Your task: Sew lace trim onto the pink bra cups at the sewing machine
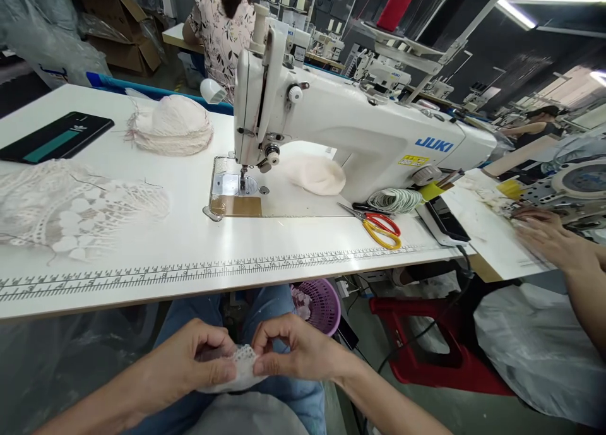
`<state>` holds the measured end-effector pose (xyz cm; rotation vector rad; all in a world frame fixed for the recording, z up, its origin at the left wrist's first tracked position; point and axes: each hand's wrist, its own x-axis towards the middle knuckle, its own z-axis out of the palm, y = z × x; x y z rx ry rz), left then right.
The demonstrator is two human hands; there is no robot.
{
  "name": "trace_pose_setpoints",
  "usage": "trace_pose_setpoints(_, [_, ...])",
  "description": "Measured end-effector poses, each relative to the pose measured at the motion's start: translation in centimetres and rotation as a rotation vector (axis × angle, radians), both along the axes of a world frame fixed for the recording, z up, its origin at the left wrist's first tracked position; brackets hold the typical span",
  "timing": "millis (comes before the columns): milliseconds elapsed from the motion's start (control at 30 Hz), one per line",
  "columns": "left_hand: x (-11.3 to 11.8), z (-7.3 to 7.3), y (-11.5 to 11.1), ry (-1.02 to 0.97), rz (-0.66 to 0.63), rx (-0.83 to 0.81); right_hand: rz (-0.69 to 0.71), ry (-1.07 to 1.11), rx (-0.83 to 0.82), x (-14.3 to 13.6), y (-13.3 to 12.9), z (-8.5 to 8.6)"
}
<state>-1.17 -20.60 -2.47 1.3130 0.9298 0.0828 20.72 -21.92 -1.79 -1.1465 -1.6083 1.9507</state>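
Over my lap, below the table's front edge, my left hand (208,357) and my right hand (291,350) pinch a small piece of white lace fabric (243,367) between thumbs and fingers. A holed lace edge shows between the two thumbs; the rest of the piece is partly covered by my fingers. Past the hands stands a white sewing machine (322,116), its presser foot (243,181) over the metal plate. A pale fabric cup (319,175) lies under the machine's arm.
Left on the table lie white lace pieces (89,211), a stack of pale cups (173,125) and a dark phone (57,137). Scissors (379,226), a cord coil (395,200) and a black-screened device (444,219) sit right. A purple basket (322,305) stands below. A co-worker's hands (552,233) work at far right.
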Motion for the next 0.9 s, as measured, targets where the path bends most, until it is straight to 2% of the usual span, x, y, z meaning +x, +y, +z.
trace_pose_setpoints(133, [-0.3,1.1,0.4,-0.022,0.057,0.027,-0.026,0.000,-0.017,-0.3,0.7,1.1])
trace_pose_setpoints(233, [-1.1,3.4,1.8,-0.015,0.104,0.086,-0.051,0.037,-0.057,-1.0,2.0,3.1])
trace_pose_setpoints(333, [-2.0,6.6,5.5,0.035,0.105,0.215,-0.056,0.066,-0.040,-2.1,4.9,5.5])
trace_pose_setpoints(400, [-2.2,8.5,9.1,0.100,0.078,0.297,-0.051,-0.045,0.108,-2.9,7.8,6.5])
trace_pose_setpoints(467, [-1.9,9.7,13.2,0.167,0.048,0.338,-0.059,-0.234,0.324,-3.5,11.1,6.9])
trace_pose_setpoints(533, [-1.2,9.9,16.9,0.219,0.044,0.364,-0.096,-0.392,0.508,-3.6,14.1,6.5])
trace_pose_setpoints(600, [-0.2,9.2,19.7,0.291,0.053,0.381,-0.159,-0.475,0.630,-3.1,16.3,5.8])
trace_pose_setpoints(700, [0.9,7.5,22.1,0.391,0.053,0.389,-0.201,-0.550,0.795,-1.5,17.8,5.0])
trace_pose_setpoints(800, [1.3,6.5,23.1,0.442,0.032,0.384,-0.065,-0.502,1.069,-0.1,18.1,4.7])
trace_pose_setpoints(900, [1.5,6.4,23.6,0.495,0.021,0.366,0.116,-0.394,1.345,0.2,18.3,4.3])
